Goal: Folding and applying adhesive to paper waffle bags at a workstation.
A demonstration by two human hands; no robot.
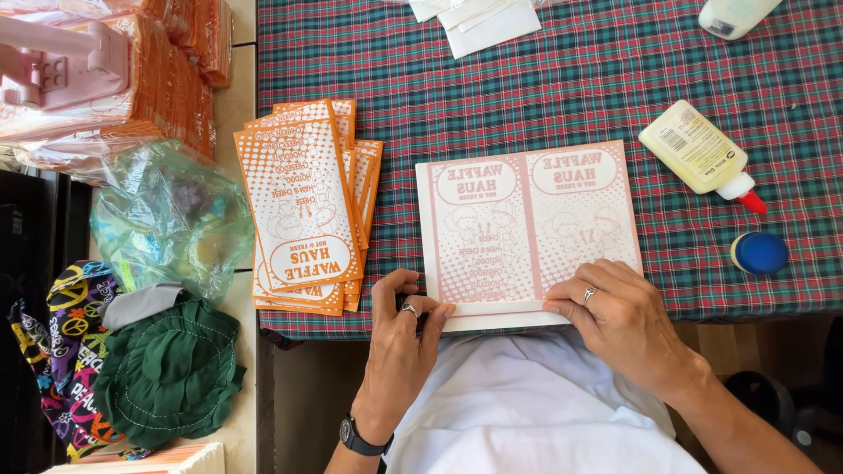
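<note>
A pink printed paper sheet (527, 228) lies flat on the plaid tablecloth (571, 79), its long axis running left to right across the near table edge, directly ahead of both hands. The left hand (399, 329) pinches the folded white strip at the sheet's near left corner, fingers pressed together. The right hand (615, 307) lies with fingers together, flat on the near right edge, pressing the fold down. Both touch the sheet; neither is clearly nearer. A stack of orange printed bags (307, 206) sits just left of the sheet. A glue bottle (698, 154) lies tilted to the right, with a blue cap (760, 252) near it. The clear plastic bag (167, 215) at the left holds something I cannot make out.
</note>
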